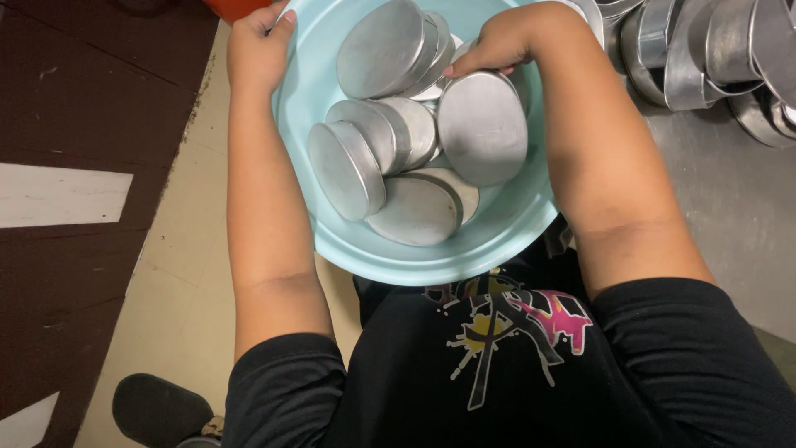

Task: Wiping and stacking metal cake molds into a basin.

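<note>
several round metal tins (398,141) fill a pale blue basin (497,236), left hand (257,50) gripping its rim, right hand (506,41) holding one.

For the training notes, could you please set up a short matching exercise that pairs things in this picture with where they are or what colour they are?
Things:
1. left hand
2. right hand
3. basin
4. stacked metal moulds

Descriptions:
A. light blue, holding round metal tins
B. on the steel counter, outside the basin
C. gripping the basin's far rim
D. fingers on a round metal tin inside the basin

Pairs: 1-C, 2-D, 3-A, 4-B
</note>
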